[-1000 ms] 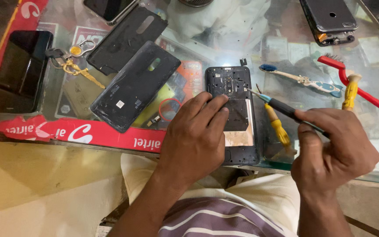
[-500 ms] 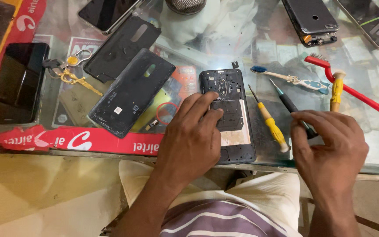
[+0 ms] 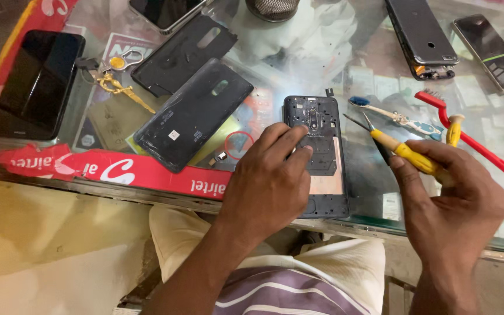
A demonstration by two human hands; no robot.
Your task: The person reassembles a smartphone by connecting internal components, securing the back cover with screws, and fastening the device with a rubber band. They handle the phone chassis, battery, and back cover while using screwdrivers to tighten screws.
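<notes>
Now, left hand: my left hand [image 3: 269, 178] lies flat over the lower half of the opened phone [image 3: 316, 154], fingers [image 3: 287, 137] pressed down on its black inner frame, pinning it rather than gripping it.
Right hand: my right hand [image 3: 453, 198] has closed around the yellow-handled screwdriver [image 3: 406, 153]; a second ago those fingers were curled over a dark tool by the phone's right edge, and the yellow one lay loose on the glass.
Screwdriver: held up off the glass, tip slanting toward the phone's upper right corner, not yet touching it.
Phone: back removed, camera end pointing away from me, lying on the glass tabletop [image 3: 333, 41] near its front edge, just where it was; only my view has slid a little.
What that means: I judge the tool swap done, with one hand steadying and the other armed, so the screws on that frame look like the work in hand.
Left of the phone: two dark back covers [image 3: 193, 116], the nearer one close by, the other beyond it, then a black handset [image 3: 36, 81] on the red strip.
Right of the phone: a blue-headed toothbrush [image 3: 392, 115] and a red-handled brush [image 3: 468, 137], both just past the screwdriver tip.
Far edge: two more handsets [image 3: 421, 35] lying face down.
Keys: a brass bunch [image 3: 118, 84] beside the covers.
</notes>
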